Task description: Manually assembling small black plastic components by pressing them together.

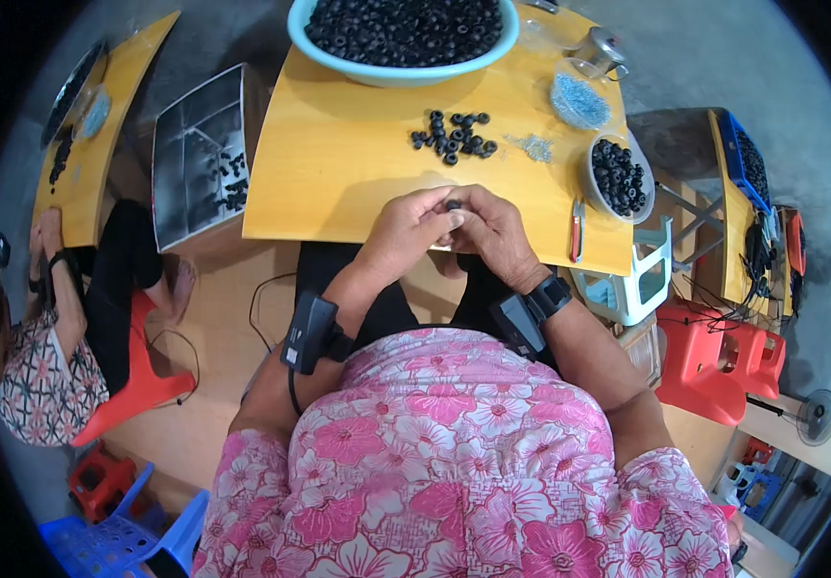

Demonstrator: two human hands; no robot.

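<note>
Both hands meet at the near edge of the yellow table. My left hand and my right hand are closed, thumbs and fingers pinching a small black round part between them. The fingers cover most of that part. Beyond the hands lies a loose pile of black ring-shaped parts with holes through them. To its right is a small heap of tiny shiny pieces, too small to make out. A clear tub of black parts stands right of my right hand, with a red-handled tool lying beside it.
A light-blue basin full of black parts stands at the table's far side. A clear container of small bluish pieces and a metal cup are far right. At left, a box stands beside the table, and another person sits.
</note>
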